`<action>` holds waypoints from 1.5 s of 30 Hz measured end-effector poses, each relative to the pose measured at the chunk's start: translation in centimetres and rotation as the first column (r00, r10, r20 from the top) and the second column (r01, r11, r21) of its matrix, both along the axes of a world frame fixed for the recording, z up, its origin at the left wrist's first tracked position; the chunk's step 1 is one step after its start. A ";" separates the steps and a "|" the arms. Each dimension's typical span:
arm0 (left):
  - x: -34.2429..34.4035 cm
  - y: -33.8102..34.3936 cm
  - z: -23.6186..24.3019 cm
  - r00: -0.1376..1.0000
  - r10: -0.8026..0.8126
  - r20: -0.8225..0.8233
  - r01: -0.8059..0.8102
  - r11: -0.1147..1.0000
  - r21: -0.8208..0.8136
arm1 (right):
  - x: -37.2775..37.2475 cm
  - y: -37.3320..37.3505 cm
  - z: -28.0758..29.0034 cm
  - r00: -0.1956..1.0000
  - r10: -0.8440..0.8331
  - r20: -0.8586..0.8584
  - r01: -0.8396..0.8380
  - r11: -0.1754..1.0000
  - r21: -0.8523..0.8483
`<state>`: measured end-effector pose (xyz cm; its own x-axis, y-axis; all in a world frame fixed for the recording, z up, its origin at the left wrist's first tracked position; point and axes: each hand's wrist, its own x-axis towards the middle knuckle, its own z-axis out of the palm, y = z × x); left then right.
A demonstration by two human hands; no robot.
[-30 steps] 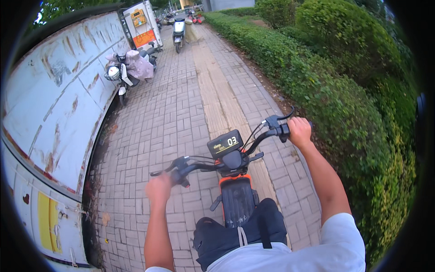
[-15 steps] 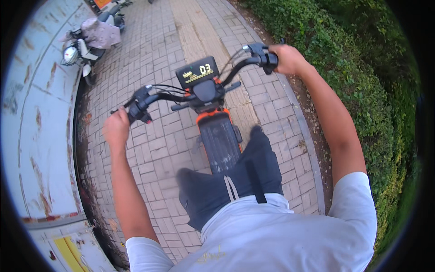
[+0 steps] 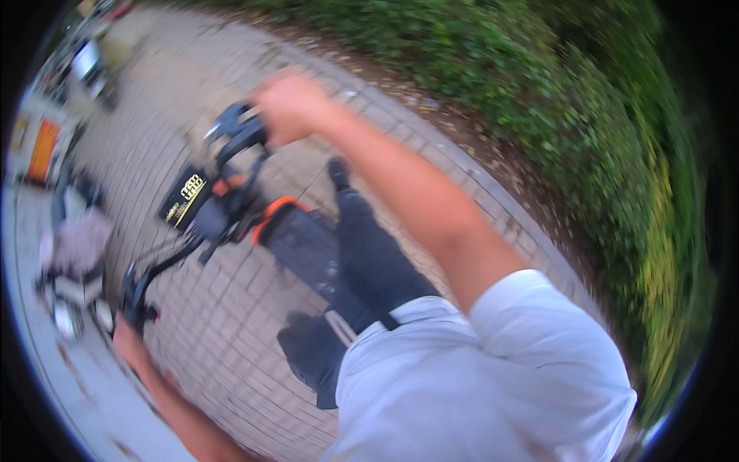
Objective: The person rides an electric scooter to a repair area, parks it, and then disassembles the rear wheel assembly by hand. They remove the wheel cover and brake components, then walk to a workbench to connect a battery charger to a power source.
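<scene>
I am astride a black and orange electric scooter, its footboard (image 3: 302, 254) below me and a lit display (image 3: 185, 196) between the curved handlebars. My right hand (image 3: 292, 108) is closed on the right handlebar grip, beside a brake lever (image 3: 225, 123). Low at the left, my left hand (image 3: 129, 343) is closed on the left grip, partly cut into by blur. My right leg (image 3: 362, 231) reaches along the footboard's right side, its shoe (image 3: 339, 173) near the paving.
A brick path (image 3: 192, 346) curves past a hedge (image 3: 539, 131) and kerb (image 3: 439, 127) on the right. At the left are a rusty white metal wall (image 3: 46, 331), a parked scooter with a pink cover (image 3: 77, 239), another scooter (image 3: 91, 69), and an orange-panelled cabinet (image 3: 42, 150).
The view has swung sharply round and blurred, so the handlebars now lie slanted at upper left. My right leg has stretched forward beside the footboard. Both hands still grip the bars.
</scene>
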<state>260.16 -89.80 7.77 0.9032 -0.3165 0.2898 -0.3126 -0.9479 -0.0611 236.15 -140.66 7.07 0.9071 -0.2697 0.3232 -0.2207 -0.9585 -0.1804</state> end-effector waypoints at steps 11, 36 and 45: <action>34.1 -31.4 -7.4 0.908 -0.416 -0.046 0.418 0.908 0.039 | 31.6 -12.5 -2.9 0.984 -0.101 -0.145 0.128 0.973 0.193; 81.1 -58.6 -11.8 0.755 -0.639 -0.145 0.650 0.758 0.047 | 88.7 -38.6 -0.5 0.921 -0.202 -0.334 0.159 0.976 -0.152; 88.3 -66.9 -11.9 0.753 -0.642 -0.144 0.657 0.748 0.097 | 90.7 -44.2 2.8 0.951 -0.054 -0.303 0.024 0.995 -0.102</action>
<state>348.45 -156.70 -4.10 0.4851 -0.8655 0.1249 -0.8606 -0.4979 -0.1070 326.81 -184.89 9.85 0.9557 -0.2885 0.0587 -0.2886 -0.9574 -0.0066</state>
